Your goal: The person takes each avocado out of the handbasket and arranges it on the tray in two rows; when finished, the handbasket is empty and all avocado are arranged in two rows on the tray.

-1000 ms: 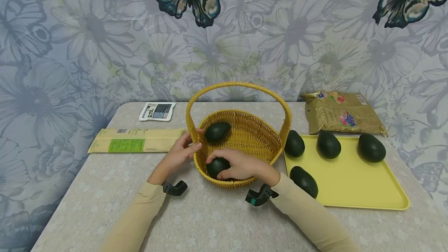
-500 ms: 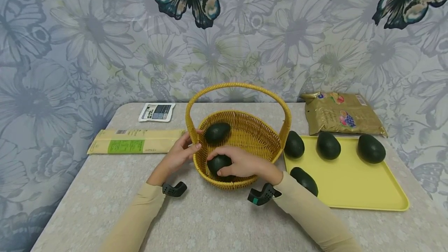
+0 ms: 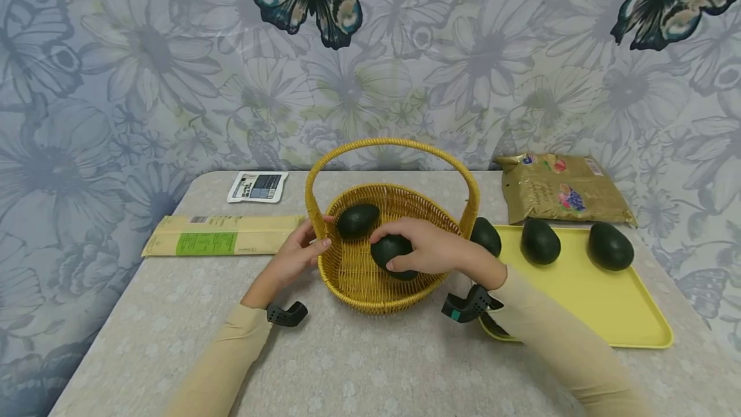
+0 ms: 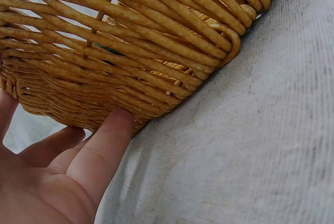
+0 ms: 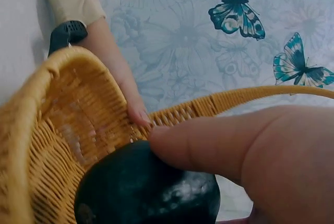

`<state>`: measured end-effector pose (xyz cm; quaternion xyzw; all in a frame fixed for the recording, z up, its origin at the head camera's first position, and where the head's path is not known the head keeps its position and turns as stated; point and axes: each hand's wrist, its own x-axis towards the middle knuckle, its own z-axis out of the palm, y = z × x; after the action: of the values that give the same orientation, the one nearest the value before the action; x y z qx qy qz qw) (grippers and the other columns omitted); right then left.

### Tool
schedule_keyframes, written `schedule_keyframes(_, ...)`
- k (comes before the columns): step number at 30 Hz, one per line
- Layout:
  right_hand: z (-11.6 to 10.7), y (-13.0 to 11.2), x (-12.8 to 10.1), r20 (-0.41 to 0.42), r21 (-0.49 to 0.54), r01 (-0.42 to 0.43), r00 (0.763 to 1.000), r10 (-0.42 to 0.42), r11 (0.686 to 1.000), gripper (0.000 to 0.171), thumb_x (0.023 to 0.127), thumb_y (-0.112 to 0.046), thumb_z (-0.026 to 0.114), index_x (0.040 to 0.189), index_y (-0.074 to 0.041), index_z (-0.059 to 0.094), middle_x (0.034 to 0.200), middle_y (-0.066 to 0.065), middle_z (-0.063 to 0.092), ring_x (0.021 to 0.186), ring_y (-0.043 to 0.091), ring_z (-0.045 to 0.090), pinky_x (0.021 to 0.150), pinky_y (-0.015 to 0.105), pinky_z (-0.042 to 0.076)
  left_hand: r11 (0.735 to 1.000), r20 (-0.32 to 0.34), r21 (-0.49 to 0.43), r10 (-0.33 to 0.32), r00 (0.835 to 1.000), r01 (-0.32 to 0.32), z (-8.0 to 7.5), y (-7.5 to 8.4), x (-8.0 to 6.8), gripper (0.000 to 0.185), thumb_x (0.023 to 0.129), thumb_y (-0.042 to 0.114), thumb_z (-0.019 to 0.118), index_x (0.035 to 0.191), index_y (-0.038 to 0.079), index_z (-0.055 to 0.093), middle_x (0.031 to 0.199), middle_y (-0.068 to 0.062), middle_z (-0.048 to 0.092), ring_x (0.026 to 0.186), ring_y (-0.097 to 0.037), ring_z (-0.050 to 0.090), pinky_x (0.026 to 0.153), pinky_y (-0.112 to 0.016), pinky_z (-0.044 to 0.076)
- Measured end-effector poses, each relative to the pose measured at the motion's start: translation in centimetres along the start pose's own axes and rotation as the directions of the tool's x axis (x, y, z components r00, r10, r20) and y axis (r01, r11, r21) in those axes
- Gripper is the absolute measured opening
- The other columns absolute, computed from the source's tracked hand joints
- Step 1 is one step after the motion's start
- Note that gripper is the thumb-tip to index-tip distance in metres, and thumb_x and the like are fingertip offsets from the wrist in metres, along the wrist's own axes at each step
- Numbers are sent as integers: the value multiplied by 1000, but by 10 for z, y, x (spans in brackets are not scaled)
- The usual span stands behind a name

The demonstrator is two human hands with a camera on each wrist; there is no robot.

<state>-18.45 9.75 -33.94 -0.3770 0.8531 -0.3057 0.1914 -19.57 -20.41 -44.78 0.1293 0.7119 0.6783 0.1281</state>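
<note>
My right hand [image 3: 431, 246] grips a dark green avocado [image 3: 392, 256] over the yellow wicker basket [image 3: 379, 306]. In the right wrist view the thumb lies across the top of that avocado [image 5: 151, 187], with the woven wall behind it. A second avocado [image 3: 357, 221] lies inside the basket at the left. My left hand [image 3: 295, 256] holds the basket's left side, thumb in front of the handle's foot and a fingertip behind it. Seen from the left wrist, its fingers [image 4: 104, 145] touch the outside of the wicker wall [image 4: 130, 72].
On the right, a yellow tray [image 3: 590, 301] bears several avocados [image 3: 541, 241]; my right sleeve covers part of it. Behind it lies a gold snack bag [image 3: 567, 188]. A long cream-and-green packet [image 3: 222, 235] and a small white pouch [image 3: 257, 186] lie left of the basket.
My right hand has moved the avocado up and to the right, from the basket's front left toward its middle. The left hand stays at the basket's left side.
</note>
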Motion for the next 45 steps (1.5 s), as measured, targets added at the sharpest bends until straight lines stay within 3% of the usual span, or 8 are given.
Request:
schedule_keyframes(9,-27,9,-37,9,46,18,1000,-18,999,44,95,-13,69,138,-16,59,143,9,56,126,28,56,97,41,52,1000,-3,13,-9,1000,9,0,0,0,53,105,10,54,153,6,33,152,-28,38,115,-17,51,85,-25,54)
schedule_keyframes(20,-48,24,-94,27,82,-9,1000,7,997,39,98,-18,67,136,-20,59,141,10,57,117,23,58,88,32,55,999,-15,41,2,1000,-1,0,0,0,51,104,9,54,152,5,36,135,-22,45,85,-7,49,71,-22,47)
schedule_keyframes(24,-52,28,-115,18,111,-31,999,29,993,38,99,-20,67,137,-21,59,144,12,54,119,11,57,84,32,57,999,-17,46,2,1000,-1,1,0,0,51,104,9,54,152,6,37,131,-20,45,79,-7,46,68,-22,45)
schedule_keyframes(29,-57,35,-143,-46,97,-79,995,83,992,40,99,-19,67,138,-23,57,147,13,51,113,0,52,75,28,54,999,-13,41,2,1000,-2,1,0,0,51,104,9,54,152,5,36,136,-22,45,87,-9,49,71,-22,47)
schedule_keyframes(34,-60,53,-169,-136,18,-146,980,147,989,44,97,-18,69,139,-26,57,142,5,55,107,-1,53,74,26,49,999,-7,33,2,1000,-2,0,0,-1,52,105,10,54,152,6,35,143,-25,42,100,-10,52,78,-23,51)
schedule_keyframes(38,-56,75,-188,-202,-45,-158,968,146,986,45,96,-15,71,138,-25,58,135,-11,58,107,-6,54,76,25,50,999,-15,41,0,1000,1,-1,1,-1,51,104,10,54,152,6,36,135,-23,44,82,-7,48,70,-22,47)
schedule_keyframes(40,-53,86,-197,-241,-65,-179,957,159,982,46,95,-14,72,137,-24,59,133,-22,56,109,-11,52,78,24,51,999,-15,35,-1,1000,2,-1,1,-1,52,104,10,54,152,5,36,138,-23,44,83,-6,49,71,-21,47)
schedule_keyframes(45,-42,107,-215,-315,-48,-224,928,198,974,45,93,-12,74,136,-18,61,129,-38,49,119,-26,37,82,22,51,1000,2,-12,-8,1000,8,-1,1,-1,53,105,11,54,153,5,33,156,-26,34,115,-15,51,86,-25,55)
